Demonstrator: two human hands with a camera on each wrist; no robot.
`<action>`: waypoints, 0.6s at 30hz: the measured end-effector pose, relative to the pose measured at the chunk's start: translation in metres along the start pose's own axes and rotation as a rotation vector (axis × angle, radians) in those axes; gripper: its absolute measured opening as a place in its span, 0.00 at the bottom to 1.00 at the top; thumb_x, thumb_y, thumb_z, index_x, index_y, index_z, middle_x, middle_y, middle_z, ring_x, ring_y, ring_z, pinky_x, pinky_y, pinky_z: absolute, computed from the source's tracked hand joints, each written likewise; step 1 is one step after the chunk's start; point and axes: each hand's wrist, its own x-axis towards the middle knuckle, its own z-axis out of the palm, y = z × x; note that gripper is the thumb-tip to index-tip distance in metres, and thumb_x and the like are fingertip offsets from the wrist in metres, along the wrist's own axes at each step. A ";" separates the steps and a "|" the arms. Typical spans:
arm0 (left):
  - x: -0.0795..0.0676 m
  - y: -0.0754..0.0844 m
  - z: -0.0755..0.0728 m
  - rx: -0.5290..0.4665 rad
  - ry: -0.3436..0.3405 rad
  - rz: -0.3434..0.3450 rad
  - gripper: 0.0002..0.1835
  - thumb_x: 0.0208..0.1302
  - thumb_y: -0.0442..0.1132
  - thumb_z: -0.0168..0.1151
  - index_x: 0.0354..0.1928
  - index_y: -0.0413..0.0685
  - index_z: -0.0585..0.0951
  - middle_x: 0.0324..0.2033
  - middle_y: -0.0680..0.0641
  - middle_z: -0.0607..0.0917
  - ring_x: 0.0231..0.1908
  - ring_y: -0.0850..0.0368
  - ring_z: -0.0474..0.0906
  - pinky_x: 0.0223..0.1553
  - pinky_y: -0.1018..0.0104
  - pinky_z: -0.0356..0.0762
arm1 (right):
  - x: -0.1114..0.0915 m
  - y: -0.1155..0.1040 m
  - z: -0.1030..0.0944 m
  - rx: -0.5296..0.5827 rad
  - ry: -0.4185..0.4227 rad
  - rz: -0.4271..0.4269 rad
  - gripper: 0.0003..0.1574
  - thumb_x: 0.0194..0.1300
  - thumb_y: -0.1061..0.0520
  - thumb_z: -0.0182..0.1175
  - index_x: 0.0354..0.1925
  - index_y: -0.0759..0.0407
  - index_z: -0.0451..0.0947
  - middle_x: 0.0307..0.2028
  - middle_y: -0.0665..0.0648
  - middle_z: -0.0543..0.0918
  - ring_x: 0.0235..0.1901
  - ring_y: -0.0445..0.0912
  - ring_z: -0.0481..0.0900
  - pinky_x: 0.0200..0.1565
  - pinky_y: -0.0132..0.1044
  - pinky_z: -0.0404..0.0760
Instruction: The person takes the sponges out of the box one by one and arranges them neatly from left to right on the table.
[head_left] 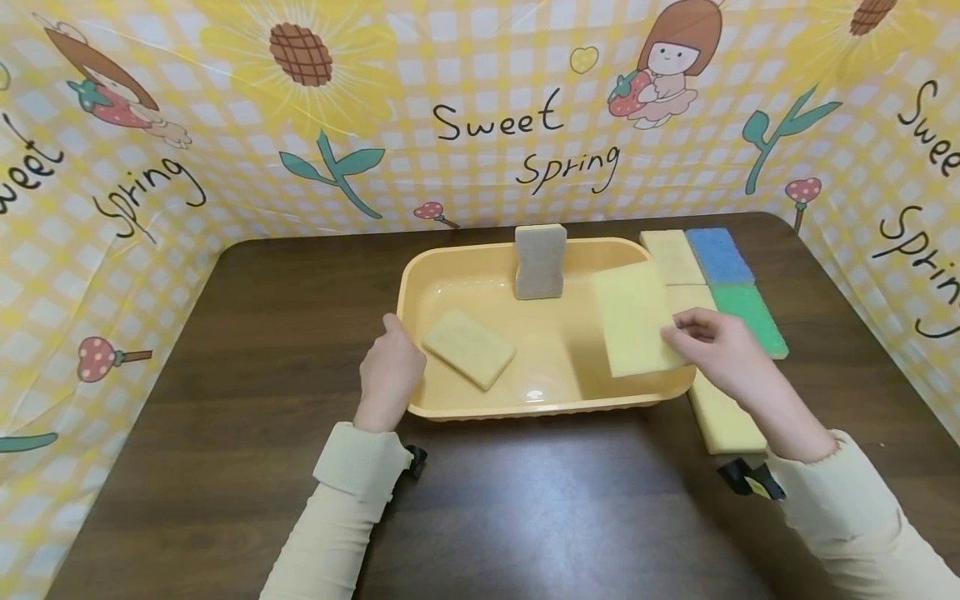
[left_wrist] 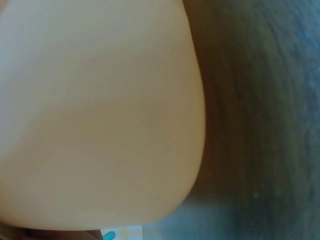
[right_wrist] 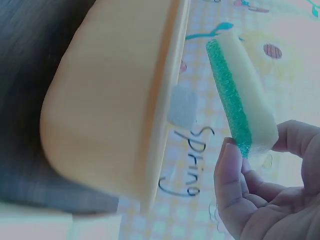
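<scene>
My left hand (head_left: 390, 371) grips the left rim of a yellow plastic basin (head_left: 525, 408). A pale, rounded surface fills most of the left wrist view, too close to identify. Between thumb and fingers, my right hand (head_left: 723, 354) pinches a sponge (head_left: 637, 321) by one end, tilted over the basin's right part. The right wrist view shows that sponge (right_wrist: 240, 95) has a pale yellow body and a green scouring layer. Inside the basin a yellow sponge (head_left: 470, 350) lies on the left, and a grey-faced sponge (head_left: 540, 265) leans upright at the far wall.
To the right of the basin several sponges lie side by side: a blue-topped one (head_left: 720, 254), a green-topped one (head_left: 750, 317) and yellow ones (head_left: 671, 257), partly behind my right hand. A checked cloth printed with flowers (head_left: 495, 67) surrounds the dark wooden table (head_left: 225, 400).
</scene>
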 end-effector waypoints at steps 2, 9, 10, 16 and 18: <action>0.000 0.000 0.000 0.000 0.000 0.001 0.17 0.63 0.33 0.45 0.52 0.34 0.60 0.29 0.35 0.80 0.24 0.45 0.77 0.22 0.57 0.69 | -0.003 0.006 -0.005 -0.003 -0.005 0.020 0.33 0.72 0.46 0.46 0.60 0.74 0.66 0.59 0.75 0.72 0.54 0.61 0.76 0.45 0.37 0.75; -0.001 -0.001 0.000 -0.005 -0.001 0.007 0.17 0.63 0.33 0.44 0.52 0.34 0.60 0.27 0.36 0.78 0.23 0.46 0.76 0.21 0.58 0.68 | -0.012 0.025 -0.024 -0.056 0.005 0.080 0.38 0.72 0.43 0.44 0.63 0.73 0.64 0.58 0.76 0.72 0.51 0.57 0.77 0.41 0.32 0.74; -0.001 -0.002 0.000 -0.006 0.000 0.007 0.17 0.63 0.33 0.44 0.52 0.34 0.60 0.27 0.36 0.78 0.23 0.46 0.76 0.21 0.58 0.68 | -0.012 0.028 -0.027 -0.064 0.009 0.084 0.38 0.72 0.43 0.44 0.63 0.74 0.64 0.57 0.77 0.73 0.47 0.51 0.80 0.41 0.33 0.74; -0.001 -0.002 0.000 -0.004 0.009 0.011 0.16 0.63 0.33 0.45 0.52 0.34 0.60 0.28 0.35 0.79 0.24 0.45 0.76 0.21 0.57 0.68 | -0.016 0.043 -0.038 -0.060 0.062 0.105 0.37 0.72 0.45 0.46 0.60 0.77 0.65 0.54 0.78 0.75 0.30 0.20 0.68 0.33 0.24 0.71; 0.000 -0.003 0.000 -0.003 0.010 0.009 0.17 0.63 0.33 0.45 0.52 0.34 0.60 0.28 0.35 0.79 0.24 0.45 0.76 0.21 0.57 0.68 | -0.017 0.048 -0.041 -0.063 0.072 0.113 0.37 0.72 0.45 0.46 0.60 0.78 0.65 0.54 0.79 0.74 0.30 0.18 0.66 0.32 0.23 0.70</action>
